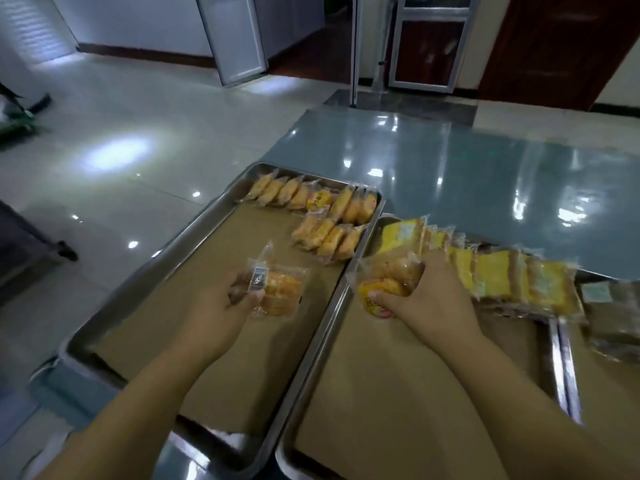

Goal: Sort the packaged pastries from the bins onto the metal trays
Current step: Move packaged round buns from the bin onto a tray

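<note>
Right now my left hand [221,306] is curled round a clear-wrapped golden pastry with a barcode label [277,289], thumb on top, with the packet sticking out past my fingertips. I hold it low over the brown paper liner [242,237] of the left steel tray [149,268], I think so that I can set it down flat rather than drop it. Ahead of this hand and a little to its right lie two rows of similar golden packets [346,206], leaning on one another like tiles. That lean seems meant to save room, and the shorter near row [329,237] is probably where this one belongs.

My right hand [429,299] is closed over a yellow-labelled pastry bundle [384,278], thumb pressing its near end; whether it is one packet or two I cannot tell. The bundle sits just inside the left rim of the right steel tray [320,344], beside or touching the left end of a long leaning row of yellow packets [502,271] that runs off to this hand's right. I judge I am butting the bundle against that row to keep it upright and tight. Farther right, darker blurred packets [613,327] lie on what looks like a third tray. Beyond both hands stretches the glossy blue-grey tabletop [485,174]. No bin shows from here.
</note>
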Demonstrator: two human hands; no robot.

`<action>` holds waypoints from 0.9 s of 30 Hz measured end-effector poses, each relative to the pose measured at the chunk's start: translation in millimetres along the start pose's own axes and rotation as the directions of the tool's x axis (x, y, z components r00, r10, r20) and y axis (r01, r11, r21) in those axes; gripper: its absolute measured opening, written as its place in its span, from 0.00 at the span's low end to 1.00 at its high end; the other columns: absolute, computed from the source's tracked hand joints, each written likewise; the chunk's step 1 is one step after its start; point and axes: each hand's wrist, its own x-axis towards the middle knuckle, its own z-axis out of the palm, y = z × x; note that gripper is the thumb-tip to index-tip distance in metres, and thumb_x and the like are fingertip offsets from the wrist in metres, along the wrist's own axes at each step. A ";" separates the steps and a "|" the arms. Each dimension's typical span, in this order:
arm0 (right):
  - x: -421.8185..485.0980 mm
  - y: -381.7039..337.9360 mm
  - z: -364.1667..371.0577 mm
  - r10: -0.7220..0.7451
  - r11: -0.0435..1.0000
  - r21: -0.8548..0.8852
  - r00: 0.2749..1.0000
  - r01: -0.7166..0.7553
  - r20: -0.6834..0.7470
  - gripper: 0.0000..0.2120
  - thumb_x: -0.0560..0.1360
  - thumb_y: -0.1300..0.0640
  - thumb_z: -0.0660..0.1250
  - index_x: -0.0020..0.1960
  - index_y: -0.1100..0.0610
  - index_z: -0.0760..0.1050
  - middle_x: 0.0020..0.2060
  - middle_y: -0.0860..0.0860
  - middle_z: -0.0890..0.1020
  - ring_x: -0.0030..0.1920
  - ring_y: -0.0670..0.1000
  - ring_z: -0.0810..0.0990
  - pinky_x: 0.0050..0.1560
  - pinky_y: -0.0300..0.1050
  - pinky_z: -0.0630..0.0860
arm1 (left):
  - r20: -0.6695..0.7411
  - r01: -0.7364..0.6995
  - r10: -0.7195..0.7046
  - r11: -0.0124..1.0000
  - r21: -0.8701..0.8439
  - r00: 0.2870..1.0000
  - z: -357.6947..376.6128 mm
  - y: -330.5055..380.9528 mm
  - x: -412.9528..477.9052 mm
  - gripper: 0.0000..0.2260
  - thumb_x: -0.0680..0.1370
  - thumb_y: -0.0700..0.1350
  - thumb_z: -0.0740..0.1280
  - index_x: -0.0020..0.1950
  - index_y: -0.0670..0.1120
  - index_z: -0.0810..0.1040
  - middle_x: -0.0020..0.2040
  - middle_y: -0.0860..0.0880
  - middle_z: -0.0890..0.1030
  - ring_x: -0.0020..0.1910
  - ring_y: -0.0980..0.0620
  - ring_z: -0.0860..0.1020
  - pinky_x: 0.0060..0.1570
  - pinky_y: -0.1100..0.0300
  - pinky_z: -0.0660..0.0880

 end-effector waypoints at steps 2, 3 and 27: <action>9.0 -14.5 20.1 0.013 0.999 0.037 1.000 -0.013 -0.007 0.31 0.60 0.42 0.78 0.53 0.47 0.62 0.43 0.45 0.75 0.40 0.45 0.75 0.35 0.44 0.74 | 0.000 0.017 -0.017 1.000 0.017 1.000 -7.3 -11.4 19.7 0.12 0.76 0.37 0.67 0.58 0.47 0.76 0.44 0.55 0.82 0.42 0.63 0.80 0.39 0.74 0.73; 13.0 -21.7 30.2 0.012 0.998 0.066 1.000 -0.012 -0.008 0.33 0.61 0.42 0.77 0.56 0.46 0.61 0.46 0.45 0.76 0.43 0.47 0.76 0.38 0.45 0.76 | 0.001 0.029 -0.029 1.000 0.011 1.000 -11.7 -17.1 29.9 0.12 0.75 0.37 0.67 0.58 0.47 0.76 0.44 0.55 0.82 0.42 0.62 0.80 0.39 0.72 0.73; 131.0 -148.2 256.3 0.205 0.902 0.396 0.978 -0.170 -0.048 0.28 0.70 0.43 0.68 0.62 0.41 0.55 0.60 0.47 0.61 0.59 0.49 0.70 0.59 0.52 0.75 | 0.371 -0.365 0.283 0.915 0.171 0.884 -66.2 -112.3 245.5 0.23 0.73 0.53 0.68 0.67 0.55 0.67 0.65 0.54 0.69 0.60 0.57 0.70 0.58 0.59 0.71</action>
